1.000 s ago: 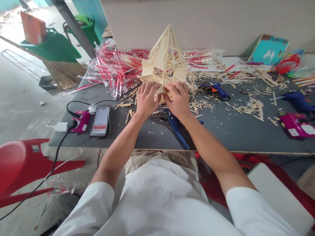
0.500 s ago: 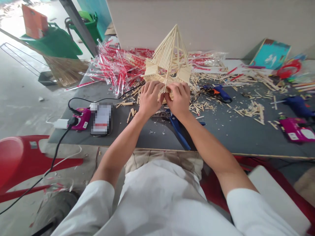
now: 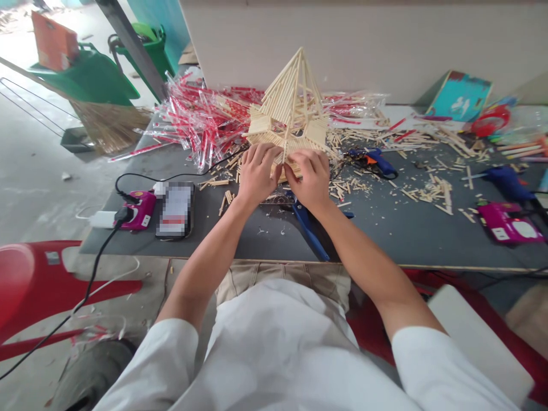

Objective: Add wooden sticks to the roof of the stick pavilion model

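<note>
Left hand, right hand grip stick pyramid (seemingly).

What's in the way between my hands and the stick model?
Nothing visible is: the left hand and right hand are both directly on the stick model, with no other object between them and it.

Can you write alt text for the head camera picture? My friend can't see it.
A left hand and a right hand hold the bottom of a pointy model made of wooden sticks, above a dark table. Behind it lies a heap of red-and-white plastic wrappers, and a blue glue gun sits to the right among stick scraps.
</note>
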A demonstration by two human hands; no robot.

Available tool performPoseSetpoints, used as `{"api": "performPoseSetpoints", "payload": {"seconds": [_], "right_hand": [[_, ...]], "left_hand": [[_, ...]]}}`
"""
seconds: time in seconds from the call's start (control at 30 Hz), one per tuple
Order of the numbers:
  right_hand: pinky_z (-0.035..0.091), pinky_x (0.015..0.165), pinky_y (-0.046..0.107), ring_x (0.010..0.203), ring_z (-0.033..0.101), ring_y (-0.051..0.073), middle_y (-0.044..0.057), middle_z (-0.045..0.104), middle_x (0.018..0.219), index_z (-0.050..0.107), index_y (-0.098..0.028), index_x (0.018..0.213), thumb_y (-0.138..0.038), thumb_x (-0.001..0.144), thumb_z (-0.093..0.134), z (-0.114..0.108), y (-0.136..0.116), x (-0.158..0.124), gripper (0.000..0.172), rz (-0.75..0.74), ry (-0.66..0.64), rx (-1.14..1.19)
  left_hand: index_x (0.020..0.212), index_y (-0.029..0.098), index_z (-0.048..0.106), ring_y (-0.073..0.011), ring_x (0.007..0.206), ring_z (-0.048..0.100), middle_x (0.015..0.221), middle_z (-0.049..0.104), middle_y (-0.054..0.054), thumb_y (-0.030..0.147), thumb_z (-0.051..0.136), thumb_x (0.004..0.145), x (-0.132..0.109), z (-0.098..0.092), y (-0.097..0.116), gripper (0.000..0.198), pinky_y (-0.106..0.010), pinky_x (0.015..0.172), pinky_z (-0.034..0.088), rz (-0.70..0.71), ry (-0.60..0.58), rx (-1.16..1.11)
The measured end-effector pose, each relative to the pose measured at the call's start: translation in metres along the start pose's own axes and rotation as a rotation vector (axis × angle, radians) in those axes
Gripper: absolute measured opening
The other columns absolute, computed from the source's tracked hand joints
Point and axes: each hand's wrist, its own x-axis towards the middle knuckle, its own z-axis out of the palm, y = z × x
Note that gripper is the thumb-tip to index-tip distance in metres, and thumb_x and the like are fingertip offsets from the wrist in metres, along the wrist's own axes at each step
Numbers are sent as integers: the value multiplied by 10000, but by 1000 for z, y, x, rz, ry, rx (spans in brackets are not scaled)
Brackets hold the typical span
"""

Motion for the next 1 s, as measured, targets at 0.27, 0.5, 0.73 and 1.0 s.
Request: {"api": "performPoseSetpoints", "payload": {"seconds": [0.27, 0.5, 0.73, 1.0], "right_hand": [[505, 1076, 466, 1160, 659, 241, 53, 745, 1194, 667, -272, 1145, -330, 1033, 553, 0, -1, -2, 169, 20, -11, 10], [493, 1103, 476, 1206, 637, 263, 83, 722, 1259, 656, -248, 1267, -349, 1043, 524, 0, 0, 1, 279, 31, -58, 11], [494, 1109, 490, 1188, 643, 263, 70, 721, 1251, 673, -262, 1255, -340, 1055, 492, 3, -1, 0, 281, 57, -62, -9], [519, 1070, 448, 1159, 648, 251, 68, 733, 1220, 674, -239, 1239, -331, 1044, 531, 2, -2, 1, 258, 4, -13, -41]], "left_hand": [[1325, 225, 585, -288, 1287, 554, 1323, 637, -117, 362, 489, 1035, 0, 0, 0, 334, -453, 1106, 445, -10, -12, -7], [1324, 219, 588, -295, 1265, 569, 1311, 640, -124, 349, 504, 1032, 0, 0, 0, 331, -451, 1097, 453, 1, -4, 6], [1327, 231, 587, -302, 1294, 564, 1327, 639, -123, 396, 480, 1045, 0, 1, 1, 344, -475, 1117, 448, -28, -15, -9], [1324, 235, 585, -303, 1291, 564, 1323, 641, -119, 384, 481, 1045, 0, 2, 0, 333, -475, 1108, 455, -18, -2, -13]]}}
